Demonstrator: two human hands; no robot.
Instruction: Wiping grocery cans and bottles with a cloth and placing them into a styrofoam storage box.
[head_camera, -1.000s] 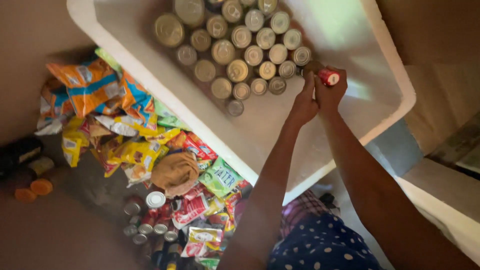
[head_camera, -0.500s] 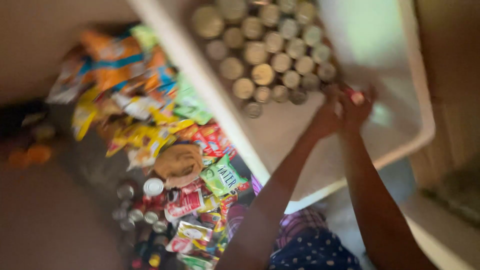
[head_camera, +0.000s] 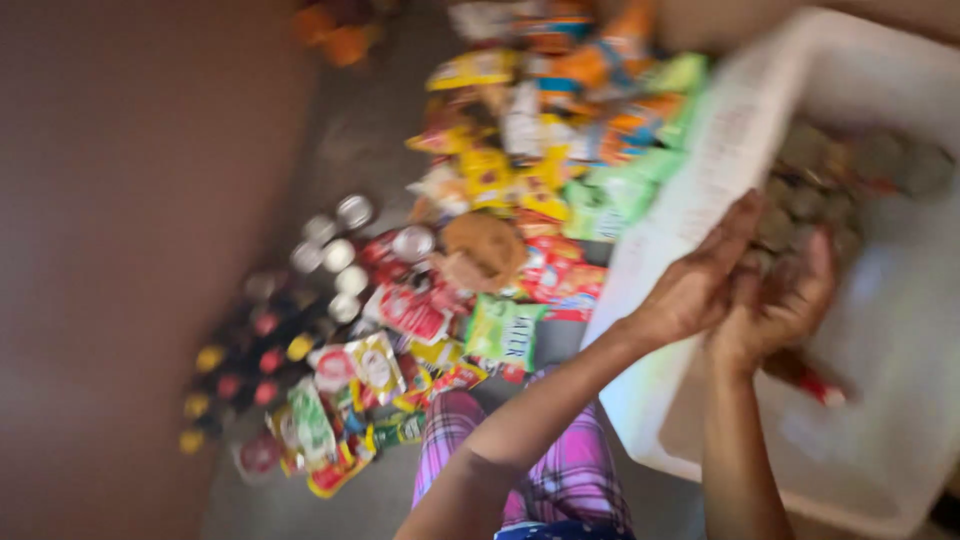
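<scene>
While the view is smeared by camera motion, the red-capped item (head_camera: 812, 381) can be located just below the right hand (head_camera: 775, 305), lying against the floor of the white tub (head_camera: 880, 330); its exact kind cannot be told, and whether the hand touches it cannot be told either. The right hand is cupped with its fingers (head_camera: 820, 262) raised and loosely curled, reaching over the tub's near wall toward the cluster of round tins (head_camera: 850, 180) standing lid-up inside the tub. The left hand (head_camera: 700, 280) sits just beside the right, touching or nearly touching it, with its fingers extended and held together, pointing up toward the tins; it pinches nothing that can be seen. Both forearms rise from the bottom edge of the frame and cross the tub rim. Below them lies a lap in pink plaid cloth (head_camera: 560, 470). To the left of the tub, a heap of bright snack packets (head_camera: 530, 160) in yellow, orange, green and red spreads across the floor, with a round brown item (head_camera: 482, 250) near its middle and a green packet (head_camera: 505, 330) close to the plaid cloth. Further left, a group of cans seen from above (head_camera: 335, 250) stands beside a row of dark bottles with coloured caps (head_camera: 240, 360).
</scene>
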